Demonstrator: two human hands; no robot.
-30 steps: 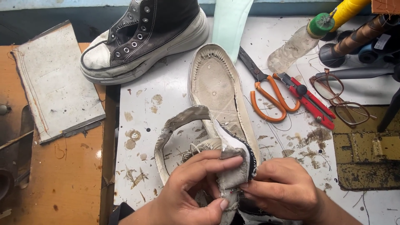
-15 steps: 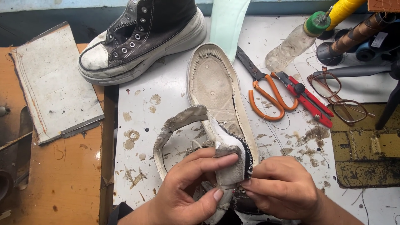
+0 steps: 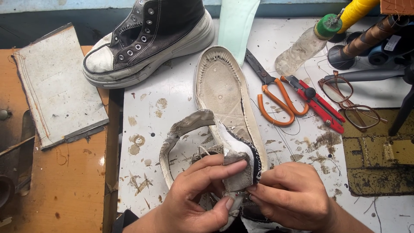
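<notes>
Left hand [image 3: 196,196] low in frame, fingers laid across the shoe upper [image 3: 235,162], thumb underneath, pinching its white fabric edge. Right hand [image 3: 291,196] just beside, fingertips closed tight on the same edge from the other side, something small and dark between them, too tiny to tell. Both hands clamped on the upper, touching at the seam. Upper sitting at the near edge of the white table [image 3: 146,129], peeled away from the sole [image 3: 222,92], which stretches off toward the far side, inner face up. Looks light and floppy, cloth going limp wherever unsupported, frayed rim probably quick to tear further; best gripped close to the stitch line, on the dark bound edge, not the ragged fringe. Sole likely stiffer, rubbery. Out right: orange scissors [image 3: 276,101], red cutter [image 3: 317,103], glasses [image 3: 349,103], clear bottle [image 3: 306,45] with a green cap, thread spools behind. Farther back, a complete black high-top [image 3: 148,41] on its side. Left, a grey board [image 3: 58,86] on the orange bench [image 3: 56,181].
</notes>
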